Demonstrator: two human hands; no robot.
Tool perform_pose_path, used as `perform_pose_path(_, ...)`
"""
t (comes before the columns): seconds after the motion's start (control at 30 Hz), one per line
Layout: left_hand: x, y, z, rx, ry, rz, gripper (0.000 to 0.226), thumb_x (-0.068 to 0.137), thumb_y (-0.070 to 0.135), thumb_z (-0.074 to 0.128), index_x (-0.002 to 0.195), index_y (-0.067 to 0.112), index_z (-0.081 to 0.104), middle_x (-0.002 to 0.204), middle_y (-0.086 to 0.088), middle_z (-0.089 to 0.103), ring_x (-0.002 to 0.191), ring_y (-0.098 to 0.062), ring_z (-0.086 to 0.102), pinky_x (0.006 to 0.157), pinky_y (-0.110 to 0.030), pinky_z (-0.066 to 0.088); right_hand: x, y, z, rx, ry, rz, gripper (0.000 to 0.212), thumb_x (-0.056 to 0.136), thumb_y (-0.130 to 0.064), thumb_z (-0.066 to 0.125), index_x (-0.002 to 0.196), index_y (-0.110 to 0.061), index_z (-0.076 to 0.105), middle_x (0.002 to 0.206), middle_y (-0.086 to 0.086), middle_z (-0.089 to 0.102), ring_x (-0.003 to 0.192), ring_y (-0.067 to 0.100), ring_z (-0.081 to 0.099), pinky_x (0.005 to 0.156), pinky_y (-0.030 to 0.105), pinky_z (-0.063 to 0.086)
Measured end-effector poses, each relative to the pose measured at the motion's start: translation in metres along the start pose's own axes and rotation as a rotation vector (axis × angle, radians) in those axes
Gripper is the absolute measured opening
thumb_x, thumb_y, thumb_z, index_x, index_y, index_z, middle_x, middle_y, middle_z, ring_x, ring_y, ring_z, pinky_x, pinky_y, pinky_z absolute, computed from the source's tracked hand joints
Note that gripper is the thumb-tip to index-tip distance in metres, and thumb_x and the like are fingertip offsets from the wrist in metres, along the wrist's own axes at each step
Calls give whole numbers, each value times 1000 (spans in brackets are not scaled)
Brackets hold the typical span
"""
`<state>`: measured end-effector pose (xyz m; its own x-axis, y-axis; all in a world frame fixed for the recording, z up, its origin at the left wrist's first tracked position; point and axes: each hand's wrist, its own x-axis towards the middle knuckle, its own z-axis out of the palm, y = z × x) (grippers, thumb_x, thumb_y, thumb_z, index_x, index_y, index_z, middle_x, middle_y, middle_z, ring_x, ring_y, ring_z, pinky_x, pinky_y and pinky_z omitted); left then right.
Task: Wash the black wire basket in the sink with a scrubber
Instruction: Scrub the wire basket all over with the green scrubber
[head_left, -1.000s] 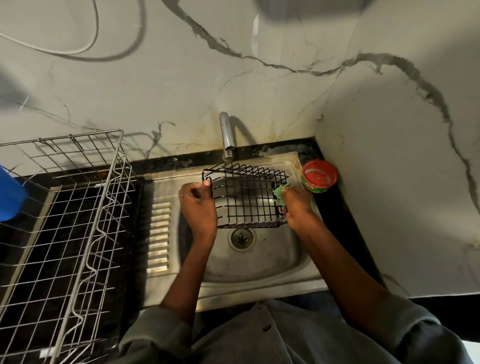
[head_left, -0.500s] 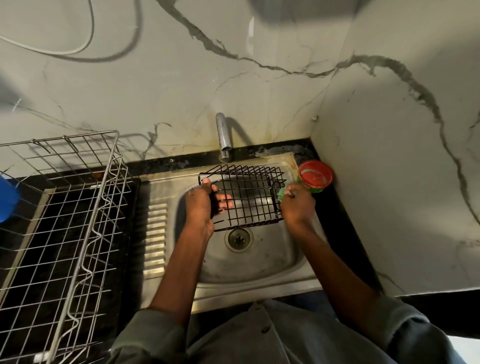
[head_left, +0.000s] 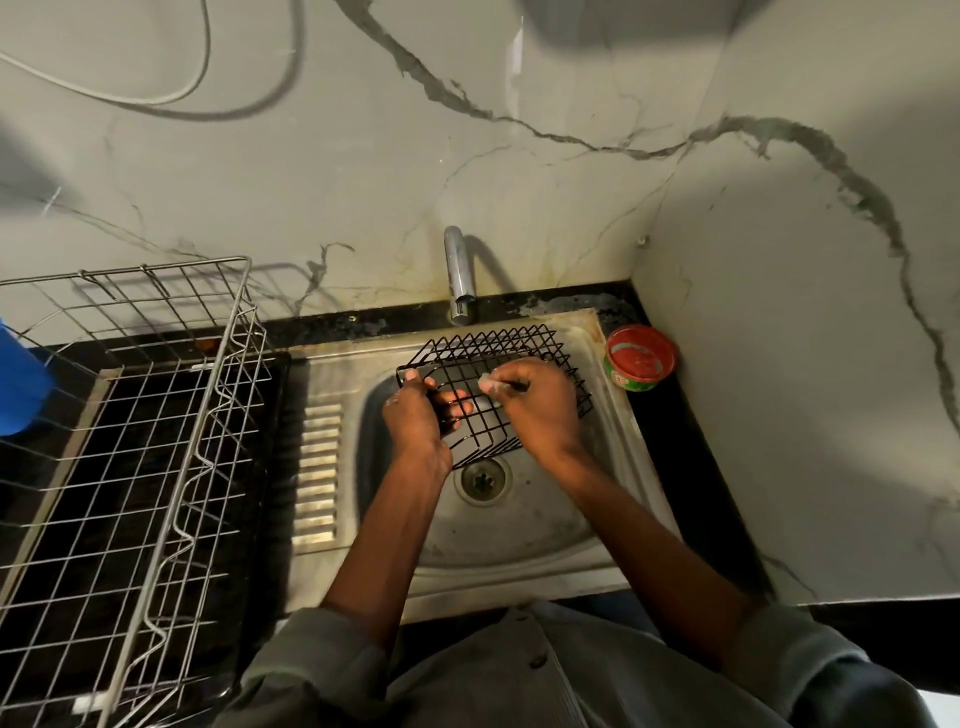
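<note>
The black wire basket (head_left: 498, 344) is tilted above the steel sink (head_left: 519, 566), just below the tap. My left hand (head_left: 415, 415) grips its left end, with fingers poking through the wires. My right hand (head_left: 540, 405) lies on the basket's upper face with its fingers curled. The green scrubber it held a moment ago is hidden under this hand.
A tap (head_left: 457, 275) sticks out from the marble wall behind the sink. A red-lidded tin (head_left: 641, 356) stands at the sink's back right corner. A large metal dish rack (head_left: 156, 415) fills the counter on the left, with a blue object (head_left: 18, 379) beside it. The drain (head_left: 480, 480) is open.
My right hand moved from the basket's right end onto its upper face, covering the scrubber. The basket has been turned, and my left hand's fingers now go through its wires.
</note>
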<state>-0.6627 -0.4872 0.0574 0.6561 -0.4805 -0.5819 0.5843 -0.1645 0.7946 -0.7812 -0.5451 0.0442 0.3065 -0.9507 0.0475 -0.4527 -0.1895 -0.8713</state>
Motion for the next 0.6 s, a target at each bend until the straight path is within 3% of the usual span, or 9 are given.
perform_pose_path(0.13,-3,-4,0,-8,6,-14,34,112,32,44,87,18,61,59,-2,70,49,-17,64,46,-26,42,5,8,-3,-51,48,70,39,83,-5,80,119,-20,73,119,-5,73,107,7,68,94,31,58)
perform_pose_path(0.27,-7,-11,7,17,-2,-16,35,111,31,45,85,16,63,63,-6,70,47,-19,63,42,-25,42,11,1,-2,-135,46,1,25,83,-3,77,102,-19,79,104,-3,78,96,8,70,89,33,60)
perform_pose_path(0.47,-14,-13,13,-1,-5,-48,34,111,26,44,86,15,64,59,-2,67,43,-14,61,41,-23,42,3,-13,2,-110,60,-61,36,85,7,70,109,-18,78,105,-3,78,92,4,69,86,25,59)
perform_pose_path(0.6,-10,-8,10,-73,42,-71,35,110,23,45,79,16,60,57,-1,64,35,-9,56,38,-18,38,-12,-13,6,-259,-76,-191,38,87,5,68,118,-17,72,112,-2,72,96,5,62,76,1,39)
